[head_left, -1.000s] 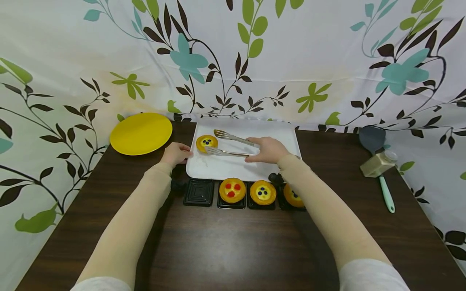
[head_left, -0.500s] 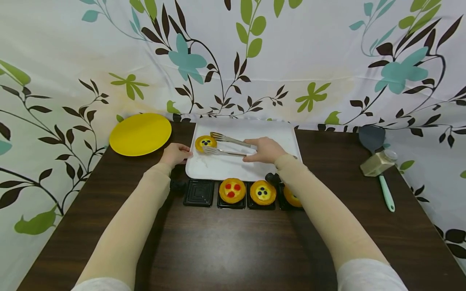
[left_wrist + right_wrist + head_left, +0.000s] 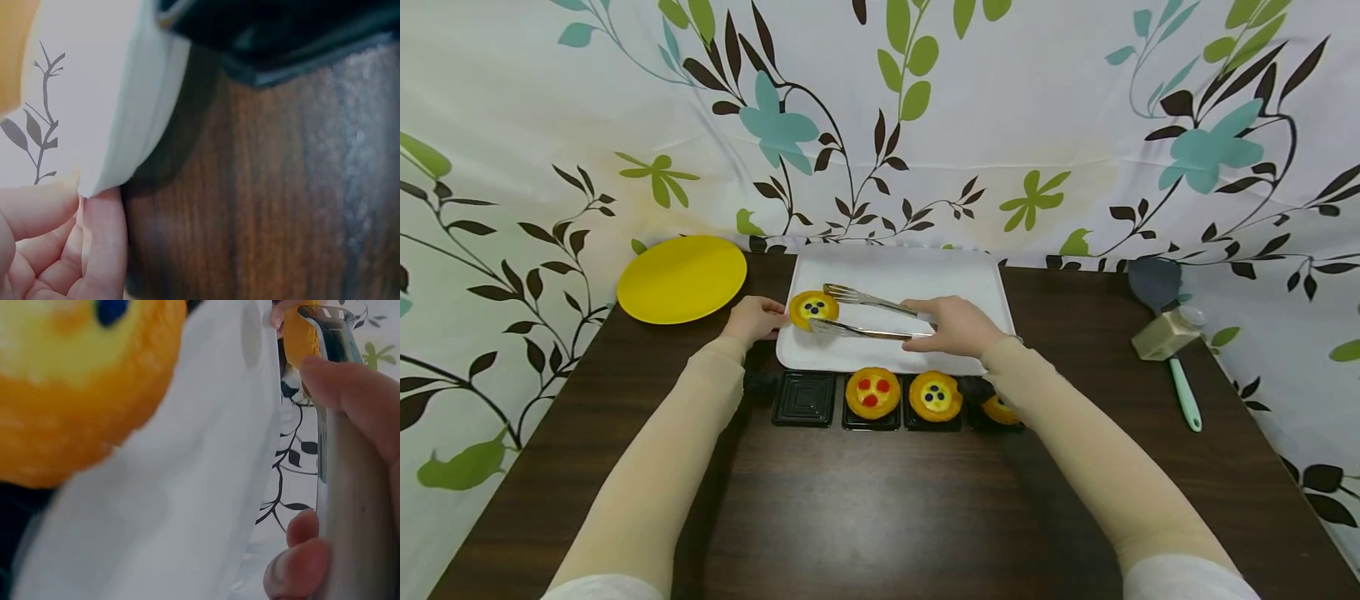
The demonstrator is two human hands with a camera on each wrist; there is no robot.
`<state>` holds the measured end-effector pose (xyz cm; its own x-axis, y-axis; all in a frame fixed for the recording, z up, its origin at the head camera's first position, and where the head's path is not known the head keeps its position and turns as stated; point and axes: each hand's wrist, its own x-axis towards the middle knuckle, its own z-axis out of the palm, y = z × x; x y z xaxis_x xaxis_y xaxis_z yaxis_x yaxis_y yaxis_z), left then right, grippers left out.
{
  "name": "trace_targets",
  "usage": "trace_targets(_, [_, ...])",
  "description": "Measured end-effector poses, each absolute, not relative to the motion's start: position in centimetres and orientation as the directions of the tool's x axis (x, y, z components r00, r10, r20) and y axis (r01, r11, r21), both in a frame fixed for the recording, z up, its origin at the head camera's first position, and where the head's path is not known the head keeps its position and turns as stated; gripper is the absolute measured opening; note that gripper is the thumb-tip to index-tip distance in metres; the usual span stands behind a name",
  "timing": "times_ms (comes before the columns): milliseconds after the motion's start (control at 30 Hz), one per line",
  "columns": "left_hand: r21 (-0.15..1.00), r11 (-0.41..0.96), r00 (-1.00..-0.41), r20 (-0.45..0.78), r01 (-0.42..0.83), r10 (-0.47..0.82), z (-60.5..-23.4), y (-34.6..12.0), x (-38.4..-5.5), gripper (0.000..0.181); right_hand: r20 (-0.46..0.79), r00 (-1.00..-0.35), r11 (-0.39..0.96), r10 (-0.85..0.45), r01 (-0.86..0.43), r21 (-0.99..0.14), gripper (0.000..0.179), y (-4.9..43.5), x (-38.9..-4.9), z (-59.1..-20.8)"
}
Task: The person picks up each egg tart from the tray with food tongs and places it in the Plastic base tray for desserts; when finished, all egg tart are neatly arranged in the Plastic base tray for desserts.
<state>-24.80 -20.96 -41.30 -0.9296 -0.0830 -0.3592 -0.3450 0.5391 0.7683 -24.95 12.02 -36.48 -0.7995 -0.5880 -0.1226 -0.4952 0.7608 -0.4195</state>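
Observation:
My right hand (image 3: 955, 323) grips metal tongs (image 3: 880, 302) over the white tray (image 3: 917, 271). Between the tongs' two ends sits a tart with blue dots (image 3: 813, 310), overlapping the tray's left rim in the head view. The right wrist view shows the fingers (image 3: 350, 387) along the tongs' handle, with the tart's orange side (image 3: 300, 337) at the far end. At the tray's left edge my left hand (image 3: 755, 320) pinches the rim between thumb and fingers, as the left wrist view (image 3: 103, 225) also shows.
In front of the tray stand black square holders, the leftmost (image 3: 805, 398) bare, others with a red-dotted tart (image 3: 873, 393), a blue-dotted tart (image 3: 936, 397) and a partly hidden tart (image 3: 997, 410). A yellow plate (image 3: 681, 279) lies left; a spatula (image 3: 1185, 396) and a jar (image 3: 1167, 333) lie right.
The tongs and the tart between them have come a little left and nearer to me, and the tart looks slightly larger. My left hand keeps its pinch on the tray's edge.

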Motion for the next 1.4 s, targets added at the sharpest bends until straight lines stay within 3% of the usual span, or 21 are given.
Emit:
trace_targets(567, [0.753,0.554,-0.92,-0.387,-0.355,-0.064,-40.9,-21.2,-24.7,0.038,-0.131,-0.74,0.725,-0.659,-0.58,-0.371,0.072,12.9,-20.3,-36.4])
trace_targets(1400, [0.749,0.558,-0.918,-0.393,-0.358,-0.062,-40.7,-21.0,-24.7,0.038,-0.054,-0.667,0.648,-0.743,-0.699,-0.303,0.068,13.4,-17.8,-37.8])
